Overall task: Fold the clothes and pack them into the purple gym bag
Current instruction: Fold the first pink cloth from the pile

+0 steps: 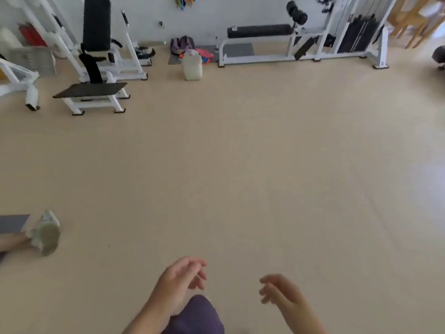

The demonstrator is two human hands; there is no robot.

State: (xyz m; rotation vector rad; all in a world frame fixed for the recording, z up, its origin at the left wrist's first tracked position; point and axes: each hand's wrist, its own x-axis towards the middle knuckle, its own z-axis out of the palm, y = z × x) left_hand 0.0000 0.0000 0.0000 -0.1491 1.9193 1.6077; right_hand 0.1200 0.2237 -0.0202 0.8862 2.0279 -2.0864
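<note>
Purple-clad knee (197,317) at bottom centre, closest to camera, between the two forearms. Left hand (179,278) just above it, fingers loosely curled and relaxed, holding nothing. Right hand (280,289) a little apart to the right, fingers also loose and spread, holding nothing. Both hover over bare beige floor (240,177). Near left edge: another person's leg with a pale sneaker (45,233), sole facing camera, beside a grey mat (13,222). Purple gym bag (182,44) is far across the room against the back wall, on a grey mat, well apart from the hands. Clothes (204,55), pink/orange/blue pile, lie just right of the bag on the same mat; too small to tell whether folded. White plastic jug (192,67) stands on the floor just in front of them. White seated machine with black pads (96,44) at left, white bench with black roller pad (260,31) and weight stack (358,33) at right.
</note>
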